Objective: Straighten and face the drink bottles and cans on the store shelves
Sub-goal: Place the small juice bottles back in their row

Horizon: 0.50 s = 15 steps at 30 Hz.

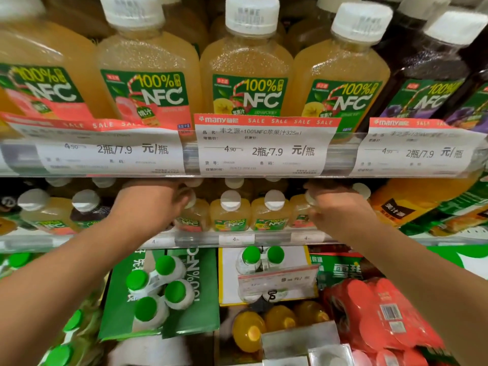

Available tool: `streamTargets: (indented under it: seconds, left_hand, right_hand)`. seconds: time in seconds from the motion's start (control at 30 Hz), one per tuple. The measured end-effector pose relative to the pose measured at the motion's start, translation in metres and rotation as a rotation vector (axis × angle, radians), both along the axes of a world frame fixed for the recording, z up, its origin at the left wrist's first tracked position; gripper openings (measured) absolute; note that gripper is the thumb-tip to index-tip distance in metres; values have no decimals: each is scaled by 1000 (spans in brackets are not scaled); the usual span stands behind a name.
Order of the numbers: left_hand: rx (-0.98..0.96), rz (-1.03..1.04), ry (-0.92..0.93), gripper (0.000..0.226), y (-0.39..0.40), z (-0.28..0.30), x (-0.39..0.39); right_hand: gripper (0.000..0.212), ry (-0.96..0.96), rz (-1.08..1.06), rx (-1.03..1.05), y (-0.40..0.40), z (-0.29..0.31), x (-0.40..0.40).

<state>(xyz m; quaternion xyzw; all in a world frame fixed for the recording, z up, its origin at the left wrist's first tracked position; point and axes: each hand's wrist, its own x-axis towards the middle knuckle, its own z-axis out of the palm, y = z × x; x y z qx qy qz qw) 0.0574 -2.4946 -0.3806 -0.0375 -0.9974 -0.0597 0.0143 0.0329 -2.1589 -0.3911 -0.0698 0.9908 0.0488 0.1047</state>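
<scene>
Head view: on the middle shelf (pixel 237 240), the left hand (pixel 148 204) curls its grip round a pale juice bottle (pixel 191 215); the right hand (pixel 340 210) grips another bottle (pixel 301 211) at far right of the row. Smooth, rounded plastic with white caps could slip or topple neighbours if twisted hard.

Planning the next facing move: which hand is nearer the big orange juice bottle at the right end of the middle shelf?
Right. The right hand is just left of the orange juice bottle, gripping a small bottle. The left hand is far to its left, across several small bottles.
</scene>
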Motion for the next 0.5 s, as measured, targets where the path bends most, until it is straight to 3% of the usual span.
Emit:
streamTargets:
  seconds: [0.07,0.2,0.33,0.5]
  left_hand:
    - [-41,52,41,29,-21,1,6]
    - [-110,30,-28,30,-39,-11,17]
    - [-82,87,33,29,-42,-22,16]
    - [1,148,88,25,-43,-38,18]
  right_hand:
    - [34,144,126,66,7,-20,2]
    - [21,231,128,32,19,-38,-6]
    - [29,330,48,-228,34,-49,-7]
    - [16,344,-41,-388,38,-29,17]
